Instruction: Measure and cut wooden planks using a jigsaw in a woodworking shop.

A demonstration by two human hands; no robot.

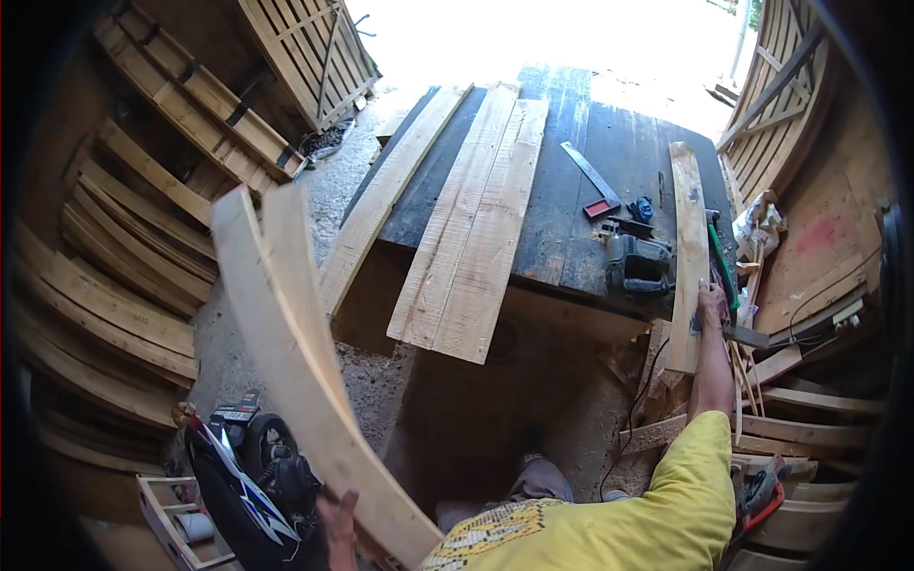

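My left hand, low in the picture, has its fingers against the edge of a long pale wooden board that slants up and away to the left. A second board shows behind its far end. My right arm, in a yellow sleeve, stretches forward to the right side of the dark workbench. There my right hand grips the edge of a narrow wooden plank, which lies lengthwise and overhangs the near edge. Part of the right hand's grip is hidden by the plank.
Several rough planks overhang the bench front. Near the right plank lie a metal square, a small blue object and a grey power tool. Stacked lumber lines the left; a toy motorbike stands below. Offcuts crowd the right.
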